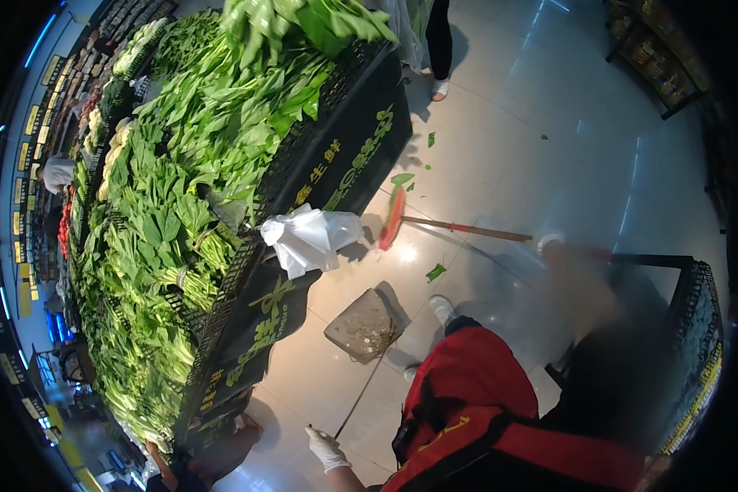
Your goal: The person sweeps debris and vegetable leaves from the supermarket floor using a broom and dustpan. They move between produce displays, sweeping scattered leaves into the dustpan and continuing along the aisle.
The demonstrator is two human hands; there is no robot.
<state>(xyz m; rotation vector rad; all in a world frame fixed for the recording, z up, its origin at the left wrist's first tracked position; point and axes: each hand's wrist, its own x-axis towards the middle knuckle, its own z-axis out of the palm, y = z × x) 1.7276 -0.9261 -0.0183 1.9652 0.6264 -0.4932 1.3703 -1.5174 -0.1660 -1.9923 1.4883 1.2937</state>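
My left hand [327,451], in a white glove, grips the thin long handle [364,388] of a dustpan. The grey pan [352,320] lies on the tiled floor with dirt and plant scraps along one side. My right hand [550,243], gloved and blurred, is closed around the wooden stick of a broom [467,230]. The broom's pink-red head [393,220] touches the floor beside the vegetable stand, its bristles blurred. A green leaf [401,179] lies at its far end, and another leaf [435,272] rests between broom and pan.
Leafy greens [209,135] fill the stand on the left, with a dark printed skirt [350,160]. White plastic bags [310,237] hang from its edge. Another person's leg [440,43] stands beyond. A person crouches at lower left. Shelving [658,55] is far right; a crate [698,344] is near right.
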